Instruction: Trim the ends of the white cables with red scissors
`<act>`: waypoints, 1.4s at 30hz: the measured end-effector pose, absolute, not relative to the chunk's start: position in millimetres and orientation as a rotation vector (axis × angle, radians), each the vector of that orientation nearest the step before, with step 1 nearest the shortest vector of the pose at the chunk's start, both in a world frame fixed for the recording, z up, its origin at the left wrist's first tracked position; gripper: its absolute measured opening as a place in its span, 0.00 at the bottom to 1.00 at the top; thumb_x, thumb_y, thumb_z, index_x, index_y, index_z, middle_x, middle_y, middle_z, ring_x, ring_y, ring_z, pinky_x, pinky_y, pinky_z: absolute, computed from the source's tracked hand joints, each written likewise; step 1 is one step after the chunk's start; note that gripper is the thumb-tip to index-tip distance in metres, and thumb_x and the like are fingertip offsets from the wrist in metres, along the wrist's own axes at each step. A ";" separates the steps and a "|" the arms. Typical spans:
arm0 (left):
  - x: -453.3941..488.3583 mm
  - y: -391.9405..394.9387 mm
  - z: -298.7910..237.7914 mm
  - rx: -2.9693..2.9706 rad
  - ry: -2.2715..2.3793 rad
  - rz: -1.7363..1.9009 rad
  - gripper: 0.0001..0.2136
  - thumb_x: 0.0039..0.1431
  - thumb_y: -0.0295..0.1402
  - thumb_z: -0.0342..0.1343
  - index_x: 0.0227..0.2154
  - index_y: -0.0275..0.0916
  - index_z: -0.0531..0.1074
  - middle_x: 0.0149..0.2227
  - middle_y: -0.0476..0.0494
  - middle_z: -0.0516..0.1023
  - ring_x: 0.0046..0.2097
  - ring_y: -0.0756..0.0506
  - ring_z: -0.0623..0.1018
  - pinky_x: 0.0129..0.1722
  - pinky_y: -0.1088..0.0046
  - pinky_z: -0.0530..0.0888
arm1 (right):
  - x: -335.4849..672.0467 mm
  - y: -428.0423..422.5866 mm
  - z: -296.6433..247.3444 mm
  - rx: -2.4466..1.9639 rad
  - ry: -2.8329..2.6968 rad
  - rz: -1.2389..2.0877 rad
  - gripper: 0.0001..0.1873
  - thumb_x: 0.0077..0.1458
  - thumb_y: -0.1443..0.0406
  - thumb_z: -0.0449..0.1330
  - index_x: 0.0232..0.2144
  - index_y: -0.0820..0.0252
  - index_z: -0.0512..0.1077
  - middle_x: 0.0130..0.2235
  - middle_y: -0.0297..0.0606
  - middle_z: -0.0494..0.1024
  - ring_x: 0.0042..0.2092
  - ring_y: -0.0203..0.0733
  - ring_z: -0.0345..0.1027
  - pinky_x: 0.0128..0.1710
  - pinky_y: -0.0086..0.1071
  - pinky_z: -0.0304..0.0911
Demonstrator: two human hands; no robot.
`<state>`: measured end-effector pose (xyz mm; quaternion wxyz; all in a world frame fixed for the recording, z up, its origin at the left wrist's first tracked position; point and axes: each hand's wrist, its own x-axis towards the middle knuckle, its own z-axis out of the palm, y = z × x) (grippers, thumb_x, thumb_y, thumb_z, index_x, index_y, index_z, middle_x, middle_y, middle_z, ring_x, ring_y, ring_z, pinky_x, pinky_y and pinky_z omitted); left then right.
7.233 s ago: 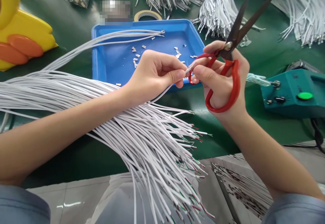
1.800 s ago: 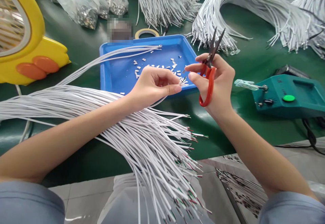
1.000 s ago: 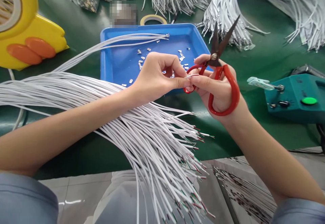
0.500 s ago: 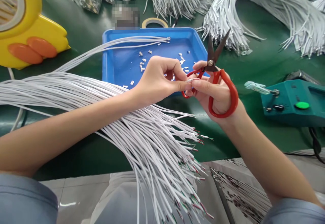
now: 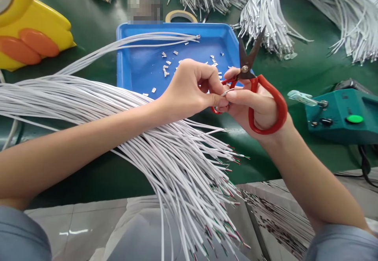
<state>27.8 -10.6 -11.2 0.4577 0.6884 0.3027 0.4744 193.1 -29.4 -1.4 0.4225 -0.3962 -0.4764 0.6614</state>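
Note:
My left hand point(image 5: 196, 85) is closed in a pinch on the end of a white cable point(image 5: 226, 92), over the near right part of a blue tray point(image 5: 124, 69). Thumb and fingertips of my right hand point(image 5: 251, 105) meet the same cable end from the other side. Red-handled scissors point(image 5: 279, 107) hang on my right hand, their dark blades parted and pointing away from me. Under my left forearm lies a thick bundle of white cables point(image 5: 165, 154), its stripped ends showing red and green wires. Small metal pieces point(image 5: 165, 71) are scattered in the tray.
Several white cables point(image 5: 141, 40) reach across the tray. Behind it lie a roll of tape point(image 5: 180, 14) and more cable bundles point(image 5: 265, 20). A teal machine point(image 5: 339, 111) with a green button stands right; a yellow duck-shaped object point(image 5: 35, 28) stands left.
The view has shifted slightly, so the tray and table things sit a little higher. Both hands keep their pinch on the cable end; the scissor handle has swung slightly outward.

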 end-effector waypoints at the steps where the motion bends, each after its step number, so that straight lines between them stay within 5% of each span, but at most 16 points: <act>1: 28.1 -10.8 -10.9 1.689 0.735 1.168 0.15 0.44 0.36 0.71 0.19 0.35 0.70 0.23 0.47 0.74 0.28 0.50 0.75 0.26 0.71 0.75 | 193.1 -29.3 -3.2 -0.986 -1.214 1.634 0.15 0.42 0.67 0.68 0.35 0.53 0.72 0.27 0.28 0.70 0.26 0.33 0.64 0.27 0.31 0.62; 11: 28.3 -7.7 -9.1 1.638 0.729 1.229 0.08 0.47 0.25 0.66 0.21 0.35 0.71 0.23 0.50 0.74 0.27 0.53 0.73 0.26 0.75 0.72 | 192.6 -37.1 -5.5 -0.886 -1.318 1.082 0.17 0.49 0.70 0.67 0.41 0.49 0.71 0.37 0.31 0.78 0.43 0.41 0.73 0.42 0.36 0.67; 33: 29.3 -5.2 -16.0 1.752 0.740 1.243 0.13 0.47 0.32 0.68 0.19 0.39 0.67 0.21 0.50 0.70 0.23 0.54 0.65 0.19 0.73 0.63 | 189.7 -42.2 -6.5 -0.894 -1.500 0.813 0.15 0.49 0.68 0.68 0.38 0.47 0.71 0.33 0.29 0.77 0.36 0.39 0.72 0.37 0.37 0.65; 42: 30.7 -21.6 -16.6 1.997 0.738 1.524 0.12 0.49 0.24 0.63 0.19 0.37 0.64 0.21 0.52 0.67 0.24 0.55 0.60 0.21 0.75 0.58 | 185.3 -51.0 -8.1 -0.956 -1.506 0.729 0.12 0.50 0.64 0.68 0.37 0.49 0.71 0.31 0.30 0.73 0.33 0.37 0.70 0.36 0.36 0.67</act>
